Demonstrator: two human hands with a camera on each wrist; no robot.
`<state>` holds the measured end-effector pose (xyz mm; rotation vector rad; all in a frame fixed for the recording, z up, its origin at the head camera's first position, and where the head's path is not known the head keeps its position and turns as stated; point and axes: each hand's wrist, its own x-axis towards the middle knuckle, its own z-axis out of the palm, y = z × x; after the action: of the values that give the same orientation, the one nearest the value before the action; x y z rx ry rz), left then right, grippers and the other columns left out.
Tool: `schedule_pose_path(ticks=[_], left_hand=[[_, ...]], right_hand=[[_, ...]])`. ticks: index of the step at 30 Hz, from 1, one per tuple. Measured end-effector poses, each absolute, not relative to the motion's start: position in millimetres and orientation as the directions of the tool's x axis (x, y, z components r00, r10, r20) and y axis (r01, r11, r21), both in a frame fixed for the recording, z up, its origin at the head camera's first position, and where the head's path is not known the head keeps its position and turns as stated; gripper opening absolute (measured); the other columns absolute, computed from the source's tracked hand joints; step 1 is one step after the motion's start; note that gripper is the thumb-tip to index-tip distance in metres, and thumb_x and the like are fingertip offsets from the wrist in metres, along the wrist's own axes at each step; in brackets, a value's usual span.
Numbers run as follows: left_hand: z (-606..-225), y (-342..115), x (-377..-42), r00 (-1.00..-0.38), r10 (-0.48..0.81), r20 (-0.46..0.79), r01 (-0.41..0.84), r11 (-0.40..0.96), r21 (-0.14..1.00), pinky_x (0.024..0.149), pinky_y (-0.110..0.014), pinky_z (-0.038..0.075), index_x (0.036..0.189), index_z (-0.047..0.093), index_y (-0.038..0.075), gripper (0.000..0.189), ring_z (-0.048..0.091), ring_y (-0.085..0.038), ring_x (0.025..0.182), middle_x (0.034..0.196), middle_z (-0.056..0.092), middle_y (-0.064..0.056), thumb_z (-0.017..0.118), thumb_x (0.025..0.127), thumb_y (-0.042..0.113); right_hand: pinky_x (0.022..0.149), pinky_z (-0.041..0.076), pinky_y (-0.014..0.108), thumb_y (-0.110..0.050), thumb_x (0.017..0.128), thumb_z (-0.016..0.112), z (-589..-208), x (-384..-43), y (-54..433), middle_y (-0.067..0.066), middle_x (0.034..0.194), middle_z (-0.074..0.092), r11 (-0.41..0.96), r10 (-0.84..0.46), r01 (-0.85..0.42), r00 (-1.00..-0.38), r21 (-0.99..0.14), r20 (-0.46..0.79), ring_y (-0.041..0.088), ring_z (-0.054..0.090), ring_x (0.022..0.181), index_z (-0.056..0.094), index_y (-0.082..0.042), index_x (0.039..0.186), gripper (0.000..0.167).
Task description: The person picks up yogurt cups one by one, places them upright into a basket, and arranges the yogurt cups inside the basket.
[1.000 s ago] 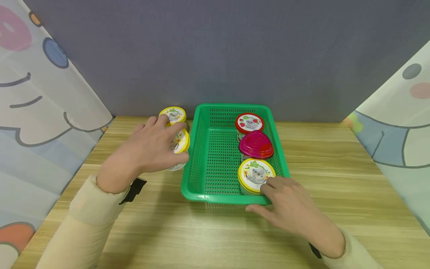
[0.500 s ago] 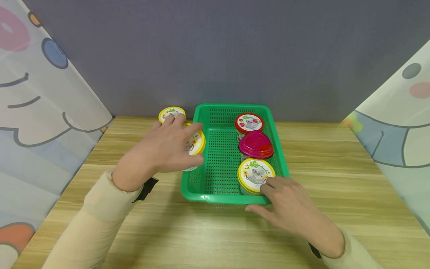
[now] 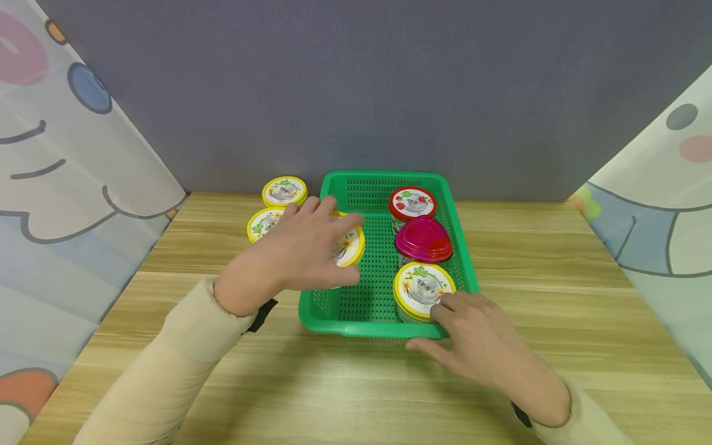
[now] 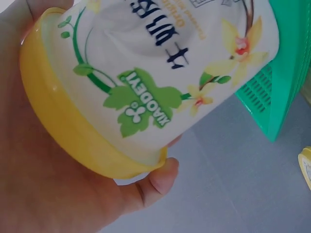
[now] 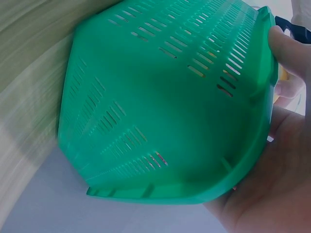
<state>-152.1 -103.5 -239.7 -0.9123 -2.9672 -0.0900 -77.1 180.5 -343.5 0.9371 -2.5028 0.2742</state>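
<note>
My left hand (image 3: 303,250) holds a white tub with a yellow lid (image 3: 351,246) by its top, over the left side of the green plastic basket (image 3: 356,329). In the left wrist view, the tub (image 4: 160,63) shows a leaf-and-flower print, and my thumb and fingers wrap its lid. My right hand (image 3: 478,340) grips the basket's near right corner, thumb outside and fingers over the rim. Inside along the right wall stand a yellow-lidded tub (image 3: 423,289), a tub with a magenta lid (image 3: 424,239) and a red-lidded tub (image 3: 413,204).
Left of the basket on the wooden table (image 3: 345,389), one yellow-lidded tub (image 3: 284,191) stands near the grey back panel (image 3: 356,93). Another yellow-lidded tub (image 3: 261,222) stands nearer, partly hidden by my left hand. Printed cloth (image 3: 55,185) flanks the table.
My left hand has carried the yellow-lidded tub rightward from beside the basket to over its left part, uncovering another yellow-lidded tub behind. My right hand stays on the basket corner.
</note>
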Motion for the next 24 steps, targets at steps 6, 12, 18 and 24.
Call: schedule_pose_path(ticks=[6, 12, 18, 24], left_hand=[[-243, -98, -153, -0.802, 0.595, 0.051, 0.596, 0.803, 0.011, 0.085, -0.047, 0.039, 0.139, 0.056, 0.025, 0.065, 0.043, -0.026, 0.101, 0.115, 0.048, -0.007, 0.059, 0.078, 0.047], [-247, -90, -154, -0.788, 0.615, 0.014, 0.615, 0.788, 0.005, 0.079, -0.043, 0.037, 0.140, 0.054, 0.024, 0.066, 0.042, -0.024, 0.099, 0.114, 0.047, -0.006, 0.058, 0.078, 0.048], [-257, -86, -156, -0.776, 0.630, -0.036, 0.630, 0.776, 0.005, 0.084, -0.046, 0.041, 0.147, 0.050, 0.025, 0.070, 0.043, -0.026, 0.105, 0.122, 0.048, -0.008, 0.058, 0.082, 0.053], [-269, -84, -158, -0.764, 0.641, -0.079, 0.642, 0.766, 0.011, 0.089, -0.049, 0.043, 0.150, 0.047, 0.025, 0.074, 0.042, -0.026, 0.109, 0.126, 0.048, -0.008, 0.059, 0.084, 0.056]], right_hand=[[0.056, 0.039, 0.028, -0.063, 0.073, 0.080, -344, -78, 180, -0.011, 0.068, 0.038, 0.744, -0.576, -0.668, -0.661, -0.026, 0.481, 0.010, 0.040, 0.059, 0.046, -0.019, 0.067, 0.055], [0.056, 0.039, 0.028, -0.060, 0.072, 0.082, -344, -78, 180, -0.010, 0.069, 0.039, 0.737, -0.582, -0.676, -0.652, -0.024, 0.486, 0.010, 0.040, 0.059, 0.047, -0.019, 0.068, 0.054], [0.056, 0.039, 0.028, -0.060, 0.072, 0.082, -343, -78, 181, -0.011, 0.069, 0.039, 0.738, -0.584, -0.675, -0.655, -0.024, 0.479, 0.009, 0.040, 0.060, 0.048, -0.018, 0.068, 0.054], [0.057, 0.039, 0.029, -0.059, 0.071, 0.083, -343, -77, 181, -0.011, 0.069, 0.039, 0.748, -0.578, -0.664, -0.668, -0.023, 0.469, 0.010, 0.040, 0.060, 0.048, -0.019, 0.068, 0.054]])
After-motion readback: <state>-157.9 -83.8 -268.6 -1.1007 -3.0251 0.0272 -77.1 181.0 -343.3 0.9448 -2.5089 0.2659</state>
